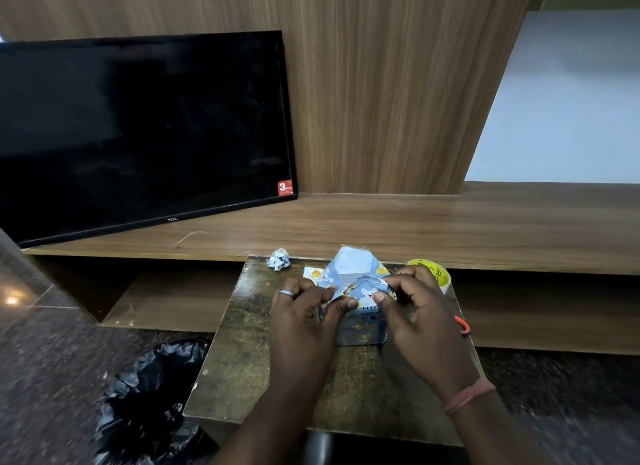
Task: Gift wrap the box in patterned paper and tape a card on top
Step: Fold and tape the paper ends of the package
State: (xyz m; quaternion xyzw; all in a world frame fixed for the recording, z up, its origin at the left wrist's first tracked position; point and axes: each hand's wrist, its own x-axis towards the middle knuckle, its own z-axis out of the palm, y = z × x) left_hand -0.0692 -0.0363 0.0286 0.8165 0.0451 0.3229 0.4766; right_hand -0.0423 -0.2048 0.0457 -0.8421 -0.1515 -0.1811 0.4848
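On a worn table [242, 343] beside a TV [138, 128]: wrapping.
Left hand [301, 312] and right hand [415, 312] each pinch paper [353, 274] over the box [362, 329].

Tape roll [433, 274] right of box [362, 326].

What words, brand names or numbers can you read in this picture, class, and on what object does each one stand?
"TCL": on the bottom bezel of the television.
"3": on the red sticker at the television's lower right corner; the small word beside it is too blurred to read.
Black lettering on the yellow tape roll: partly hidden and blurred, not readable.
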